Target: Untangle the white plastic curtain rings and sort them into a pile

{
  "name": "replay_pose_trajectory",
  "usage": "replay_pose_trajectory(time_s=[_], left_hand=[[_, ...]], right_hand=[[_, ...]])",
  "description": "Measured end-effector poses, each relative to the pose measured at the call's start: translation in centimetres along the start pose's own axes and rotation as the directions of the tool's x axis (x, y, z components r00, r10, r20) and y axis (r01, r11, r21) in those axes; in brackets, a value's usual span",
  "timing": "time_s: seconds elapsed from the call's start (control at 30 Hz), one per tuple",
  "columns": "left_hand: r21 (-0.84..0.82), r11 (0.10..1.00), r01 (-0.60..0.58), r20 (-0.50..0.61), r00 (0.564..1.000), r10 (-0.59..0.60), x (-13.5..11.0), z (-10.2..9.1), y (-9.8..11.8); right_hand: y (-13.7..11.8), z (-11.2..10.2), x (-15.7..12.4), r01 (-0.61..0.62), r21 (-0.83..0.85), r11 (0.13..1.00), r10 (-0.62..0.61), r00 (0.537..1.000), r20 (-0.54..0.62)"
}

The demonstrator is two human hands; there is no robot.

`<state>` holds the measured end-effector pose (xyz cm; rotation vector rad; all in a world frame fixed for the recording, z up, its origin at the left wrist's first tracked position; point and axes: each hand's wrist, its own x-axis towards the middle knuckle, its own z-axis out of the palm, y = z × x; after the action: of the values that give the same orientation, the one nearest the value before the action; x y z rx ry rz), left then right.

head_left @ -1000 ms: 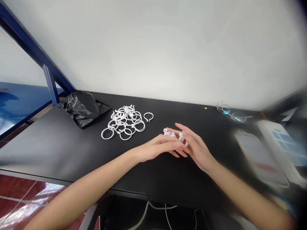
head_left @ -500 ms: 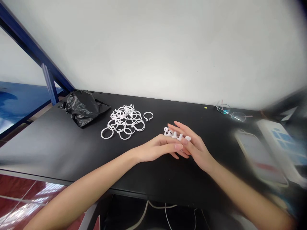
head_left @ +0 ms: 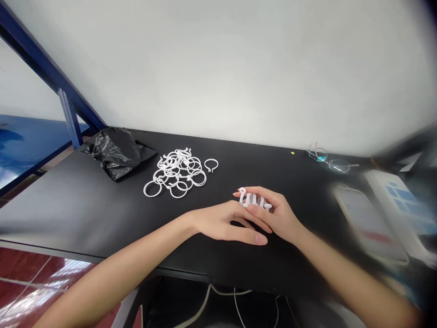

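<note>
My right hand (head_left: 276,210) is closed round a row of small white plastic hook-like pieces (head_left: 253,200), one with a round eye at its left end. Its thumb presses on them from the near side, and its fingers lie behind. My left hand (head_left: 227,222) is open, palm down, with the thumb stretched away from the fingers. Those fingers touch the right hand just below the white pieces, their tips partly hidden. Left of the hands lies a pile of white plastic curtain rings (head_left: 178,171). A single white curtain ring (head_left: 211,164) rests just right of it.
A crumpled black plastic bag (head_left: 118,152) lies at the table's back left. Eyeglasses (head_left: 327,159) are at the back right, with a phone (head_left: 368,223) and a white-and-blue box (head_left: 403,209) nearer. The black table (head_left: 85,205) meets a white wall; cables hang below.
My right hand has closed more firmly round the white pieces and turned them more upright. My left thumb has come off them and moved down towards me. The rings have stayed put.
</note>
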<state>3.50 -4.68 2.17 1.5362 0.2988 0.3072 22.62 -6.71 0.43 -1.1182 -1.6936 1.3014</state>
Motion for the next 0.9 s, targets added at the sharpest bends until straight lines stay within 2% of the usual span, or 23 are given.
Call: replay_pose_trajectory(time_s=[0.1,0.17,0.3,0.47,0.7,0.9], left_hand=[[0.038,0.999,0.035,0.025,0.999,-0.036,-0.1,0.0,0.2],[0.046,0.998,0.037,0.019,0.999,-0.038,-0.1,0.0,0.3],[0.043,0.999,0.015,0.018,1.0,-0.016,-0.1,0.2,0.2],[0.108,0.993,0.053,0.041,0.997,-0.058,-0.3,0.3,0.3],[0.174,0.98,0.093,0.059,0.993,-0.105,-0.4,0.3,0.6],[0.245,0.969,0.025,-0.018,1.0,-0.021,-0.3,0.5,0.1]], right_hand=[[0.1,0.0,0.0,0.002,-0.046,0.999,-0.005,0.998,-0.056],[-0.1,0.0,0.0,-0.017,-0.005,1.0,0.017,0.998,-0.057],[-0.3,0.2,0.2,-0.07,0.092,0.993,0.067,0.997,0.038],[-0.2,0.5,0.2,-0.118,0.093,0.989,0.105,0.985,0.134],[-0.5,0.9,0.2,-0.19,0.083,0.978,0.184,0.98,0.072],[-0.4,1.0,0.4,-0.224,0.169,0.96,0.224,0.974,0.016]])
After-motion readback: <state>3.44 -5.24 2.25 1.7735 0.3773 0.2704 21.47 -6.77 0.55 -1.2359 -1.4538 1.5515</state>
